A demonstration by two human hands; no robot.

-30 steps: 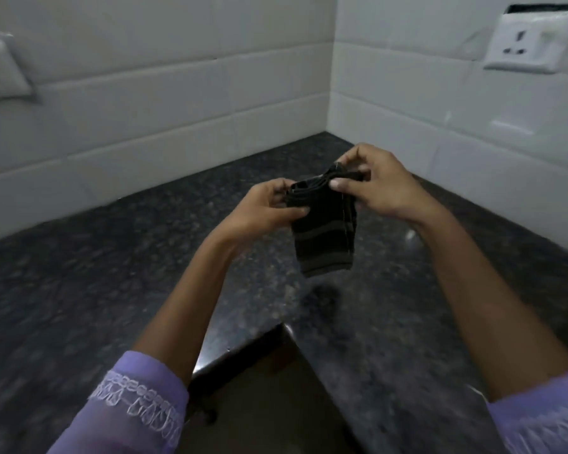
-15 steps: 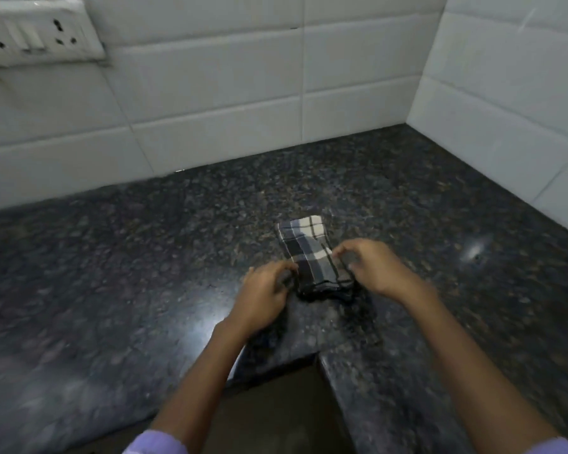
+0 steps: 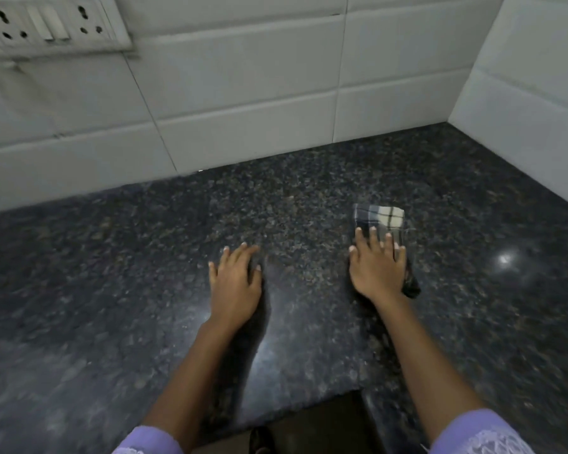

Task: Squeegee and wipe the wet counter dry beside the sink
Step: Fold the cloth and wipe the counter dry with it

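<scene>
Right hand [image 3: 376, 270] presses a folded checked cloth [image 3: 379, 217] flat on the dark speckled worktop [image 3: 309, 198], fingers straight, slightly apart. Left hand [image 3: 235, 283] rests flat beside it, fingers spread. White tiled walls [image 3: 243, 93] and a socket panel [image 3: 51, 22] stand behind.

Bare counter [image 3: 145, 290] all round; tiled walls [image 3: 243, 93] bound 2 sides
</scene>
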